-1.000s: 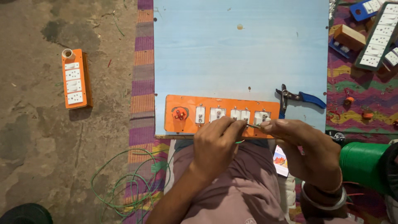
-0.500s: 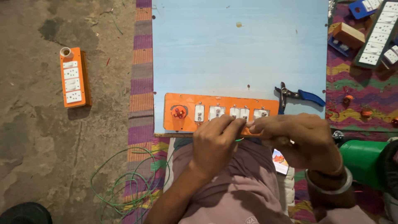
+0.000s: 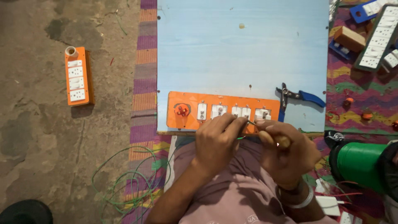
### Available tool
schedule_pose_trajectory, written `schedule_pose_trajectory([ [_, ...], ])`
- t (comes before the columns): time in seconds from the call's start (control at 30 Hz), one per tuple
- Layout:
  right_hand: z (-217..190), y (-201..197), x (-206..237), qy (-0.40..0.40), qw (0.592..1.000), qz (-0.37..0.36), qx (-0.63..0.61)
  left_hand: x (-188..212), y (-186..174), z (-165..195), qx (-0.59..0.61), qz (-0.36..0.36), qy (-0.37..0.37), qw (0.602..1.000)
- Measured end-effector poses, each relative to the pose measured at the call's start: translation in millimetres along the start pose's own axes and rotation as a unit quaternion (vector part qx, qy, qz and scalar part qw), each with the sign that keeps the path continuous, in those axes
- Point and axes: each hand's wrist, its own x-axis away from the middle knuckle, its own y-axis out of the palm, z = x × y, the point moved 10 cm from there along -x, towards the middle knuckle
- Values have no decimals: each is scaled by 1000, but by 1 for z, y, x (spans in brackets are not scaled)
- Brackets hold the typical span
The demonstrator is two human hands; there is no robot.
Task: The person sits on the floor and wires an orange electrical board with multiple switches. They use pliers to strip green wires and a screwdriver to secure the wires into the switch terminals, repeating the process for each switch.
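Working at the near edge of the light blue board surface (image 3: 242,54): your left hand (image 3: 216,143) is curled over the near edge of the orange switch board panel (image 3: 188,118), fingers closed and pinching a thin green wire (image 3: 240,137) against the panel's edge. Your right hand (image 3: 286,153) is wrapped shut around a wooden-handled screwdriver (image 3: 273,139); its metal tip points left toward your left fingertips, at the panel's near edge below the white sockets (image 3: 217,111). Hands are just beside each other, nearly touching at the tip.

The panel lies flat along the near edge of the surface, long side parallel to that edge, red round fitting (image 3: 181,110) at its left end, white sockets in a row to the right. Can't tell whether the tip sits in a screw; your fingers hide it.

Blue-handled pliers (image 3: 300,96) lie near the surface's right edge, just beyond the panel's right end, jaws toward the panel. A second orange switch board (image 3: 78,76) sits on the concrete floor, well left of the surface. Loose green wire coils (image 3: 124,182) lie on the floor by your left forearm. A green spool (image 3: 360,164) sits to the right of your right hand, off the surface. A metal bangle (image 3: 300,202) is on your right wrist.
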Motion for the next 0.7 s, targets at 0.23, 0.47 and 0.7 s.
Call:
schedule_pose_trajectory([
  [0.23, 57, -21, -36, 67, 991, 25, -116, -3, -8, 0, 74, -2, -13, 997],
  [0.47, 68, 34, -75, -33, 984, -120, 124, 8, -13, -6, 219, -79, -68, 970],
  [0.7, 13, 25, -3, -187, 962, -193, -38, 14, -11, -13, 251, -135, -114, 952],
])
